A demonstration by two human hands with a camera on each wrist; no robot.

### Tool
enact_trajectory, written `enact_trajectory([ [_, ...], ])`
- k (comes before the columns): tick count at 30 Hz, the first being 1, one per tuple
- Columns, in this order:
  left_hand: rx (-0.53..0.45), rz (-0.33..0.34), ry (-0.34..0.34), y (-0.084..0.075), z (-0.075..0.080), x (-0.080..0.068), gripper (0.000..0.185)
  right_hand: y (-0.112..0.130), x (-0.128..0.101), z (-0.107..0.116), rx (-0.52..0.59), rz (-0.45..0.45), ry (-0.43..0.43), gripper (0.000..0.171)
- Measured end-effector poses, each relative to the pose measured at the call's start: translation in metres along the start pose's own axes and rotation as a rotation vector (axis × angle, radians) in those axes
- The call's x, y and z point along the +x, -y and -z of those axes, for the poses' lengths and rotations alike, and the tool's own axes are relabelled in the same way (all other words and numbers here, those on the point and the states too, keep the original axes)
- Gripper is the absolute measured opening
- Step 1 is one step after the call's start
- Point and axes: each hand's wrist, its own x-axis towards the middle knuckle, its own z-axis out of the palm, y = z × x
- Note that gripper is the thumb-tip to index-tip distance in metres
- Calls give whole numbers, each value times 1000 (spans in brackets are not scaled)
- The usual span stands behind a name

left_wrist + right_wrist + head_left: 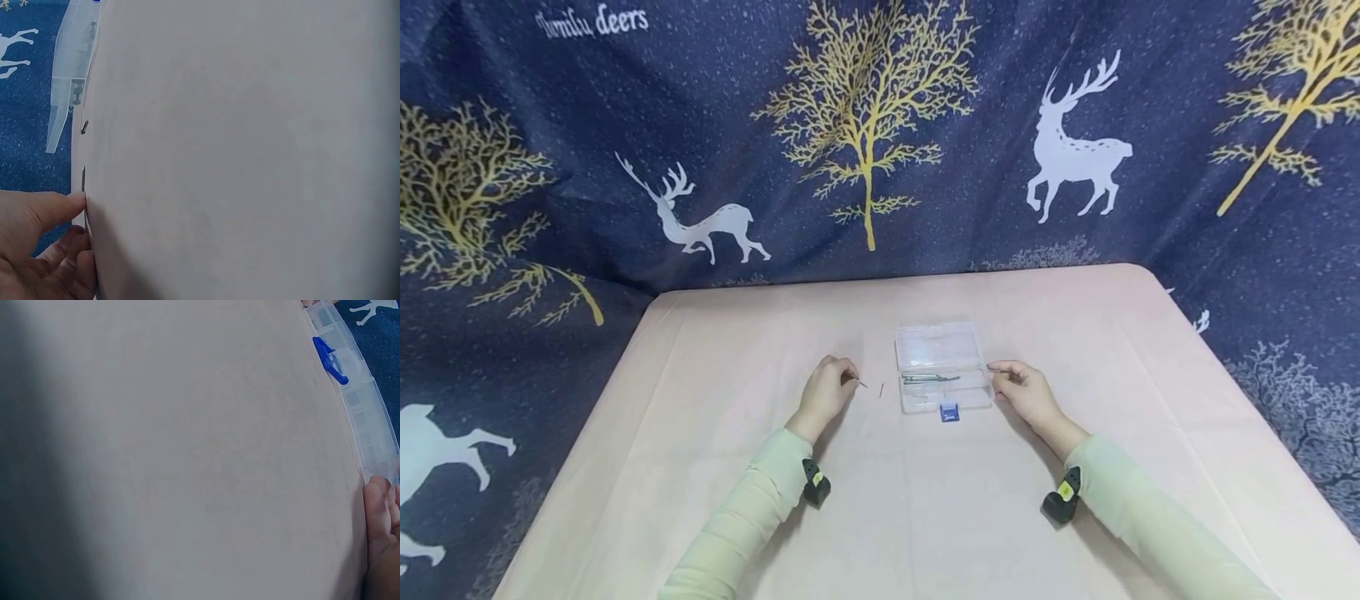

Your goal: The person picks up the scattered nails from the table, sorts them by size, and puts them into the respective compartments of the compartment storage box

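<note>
My left hand (827, 387) pinches a thin dark metal pin-like piece (84, 180) between thumb and fingers, low over the table. A second thin dark piece (882, 390) lies between that hand and a clear plastic box (925, 408). The box stands with its lid (934, 346) tilted back and its blue latch (950, 412) hanging at the front. Inside lies a slim greenish metal tool (928, 379), its exact kind too small to tell. My right hand (1028, 398) holds the box's right end, thumb in front; the other fingers are partly hidden.
A pale pink cloth covers the table (865, 517). Behind it hangs a dark blue curtain (940, 225) with deer and trees. Small black cameras (817, 483) are strapped at both wrists.
</note>
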Motion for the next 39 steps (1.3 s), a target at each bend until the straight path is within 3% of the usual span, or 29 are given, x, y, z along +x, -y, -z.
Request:
enact_trajectory([
  [8, 53, 41, 39, -1, 0, 0, 3, 2, -1, -1, -13, 7, 0, 32],
  [13, 83, 16, 70, -3, -1, -2, 6, 0, -2, -2, -27, -5, -2, 31],
  [20, 82, -3, 51, -4, 1, -6, 7, 1, -2, -2, -21, -16, 3, 31],
  [23, 51, -2, 43, -3, 5, -7, 5, 0, -1, -2, -20, -12, 3, 31],
  [30, -54, 74, 39, 0, 11, -8, 4, 0, -1, -3, -5, -13, 0, 32],
  [39, -208, 85, -14, 0, 13, -11, 13, 2, -1, -3, 1, -30, -5, 32],
])
